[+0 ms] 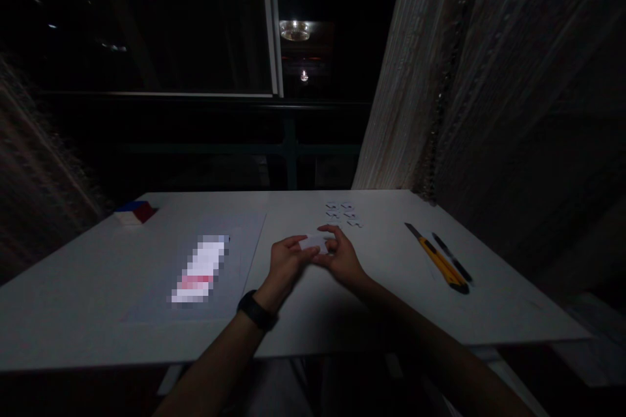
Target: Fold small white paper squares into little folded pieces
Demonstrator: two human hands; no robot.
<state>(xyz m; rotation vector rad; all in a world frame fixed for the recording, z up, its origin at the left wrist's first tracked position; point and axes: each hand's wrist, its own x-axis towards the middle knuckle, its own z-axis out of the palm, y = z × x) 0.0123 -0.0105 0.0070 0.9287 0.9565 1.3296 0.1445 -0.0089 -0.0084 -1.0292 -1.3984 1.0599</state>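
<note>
Over the middle of the white table [303, 332], my left hand [286, 266] and my right hand [345, 259] pinch a small white piece of paper [309, 243] between them. The fingers of both hands are closed on its edges, and its far side is hidden. Just beyond my hands lie several small white paper pieces [346, 206] with dark curved marks, set out in rows. A dark watch [257, 310] is on my left wrist.
To the right lie a yellow utility knife [443, 265], blade out, and a dark pen [452, 257]. A large paper sheet [147, 300] at left bears a pixelated bright object [203, 267]. A coloured cube [135, 212] stands at the far left. Curtains [396, 78] hang behind.
</note>
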